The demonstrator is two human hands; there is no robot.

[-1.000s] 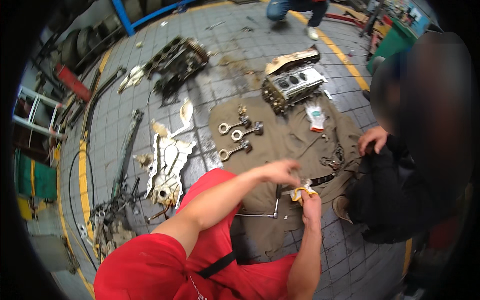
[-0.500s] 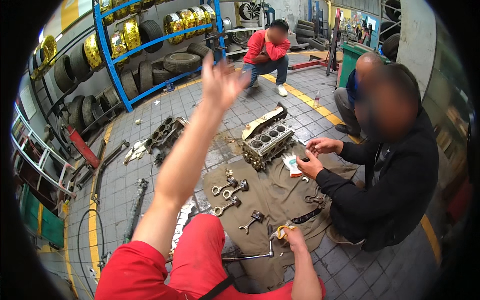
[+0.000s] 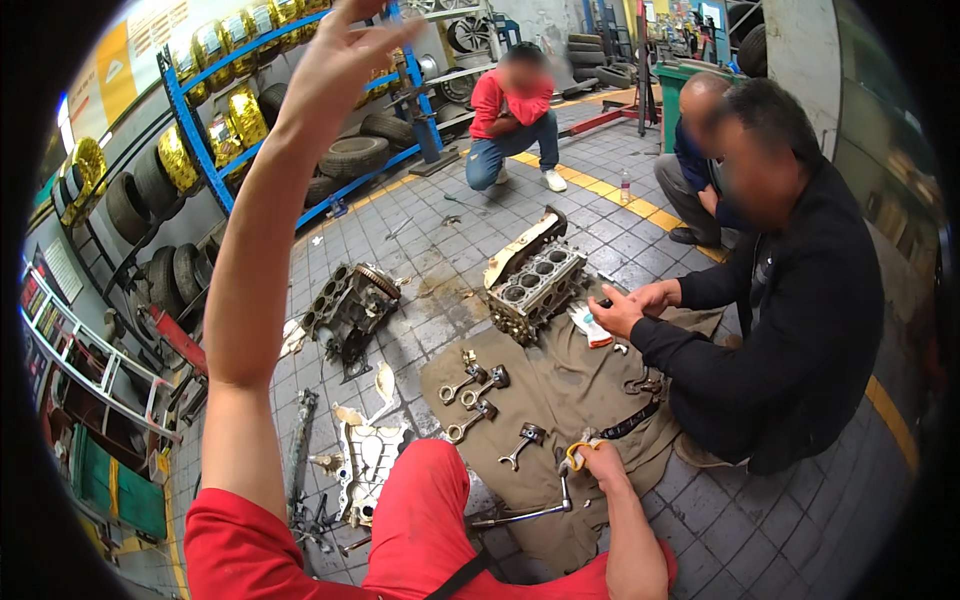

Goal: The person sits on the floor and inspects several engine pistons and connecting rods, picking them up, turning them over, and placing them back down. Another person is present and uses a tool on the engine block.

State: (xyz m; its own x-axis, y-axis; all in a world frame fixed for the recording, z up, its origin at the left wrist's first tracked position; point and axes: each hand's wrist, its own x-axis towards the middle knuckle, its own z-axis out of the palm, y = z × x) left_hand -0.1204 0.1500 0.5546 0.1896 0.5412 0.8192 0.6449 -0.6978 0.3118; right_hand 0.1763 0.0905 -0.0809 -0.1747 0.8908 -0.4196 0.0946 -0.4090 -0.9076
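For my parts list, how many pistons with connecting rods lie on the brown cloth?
4. On the cloth, left side: upper-left piston, upper-right piston, lower piston; nearer the right hand, fourth piston. No others show.

Red trousers [image 3: 428, 500] match a short red sleeve [image 3: 245, 548].

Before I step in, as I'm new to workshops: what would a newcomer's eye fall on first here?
Probably the bare left hand, raised and blurred at the top edge, left of centre. Next, the shiny gold-wrapped tyres on the blue metal rack behind it, at the upper left. Near the picture's middle, a grey metal engine block with round bores stands at the far edge of a brown cloth.
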